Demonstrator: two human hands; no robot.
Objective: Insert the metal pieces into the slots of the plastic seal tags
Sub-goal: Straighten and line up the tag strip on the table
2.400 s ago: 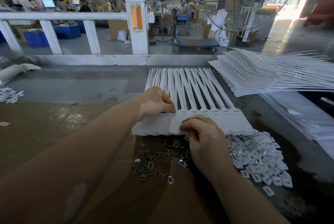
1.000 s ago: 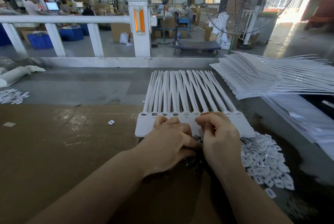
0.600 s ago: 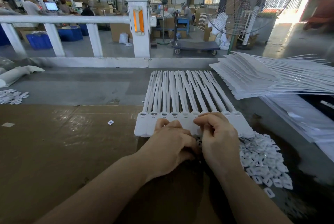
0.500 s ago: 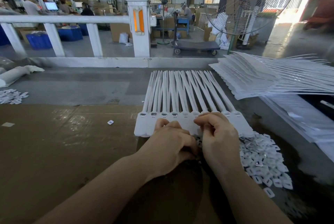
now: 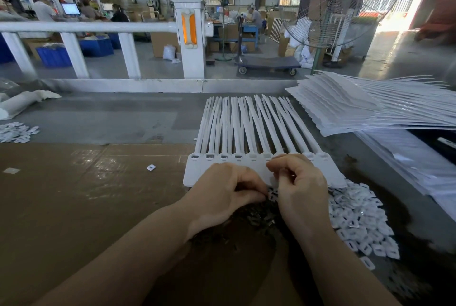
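1. Far left on the grey bench, a small heap of white clips point(image 5: 17, 132) lies well apart from the work; a single stray clip point(image 5: 151, 167) sits on the brown cardboard sheet point(image 5: 74, 194).
2. The left hand point(image 5: 222, 194) rests on the near edge of the row of seal tags point(image 5: 249, 165), fingers curled down toward the dark heap of metal pieces point(image 5: 256, 219) just below; whether it actually pinches a piece I cannot tell.
3. The tags lie side by side in a joined row, flat white heads toward the person, long thin tails point(image 5: 246, 123) fanning away and crossing a little. The four leftmost slots show a dark metallic fill; the slots to their right look plain white, so by my reading roughly half the row is still to do.
4. The right hand point(image 5: 301, 184) is curled over the row's right-hand part, thumb and forefinger pinched together just at a slot; what they hold is too small to see.
5. Risks, as I judge them: a piece going in tilted or not fully seated, since the fingers hide the slot; the light row shifting under pressure; a slot skipped.
6. At the right, a heap of white caps point(image 5: 357, 214) touches the row's corner and could be mixed in by mistake. Beyond lies a big stack of unfilled tags point(image 5: 350, 108).
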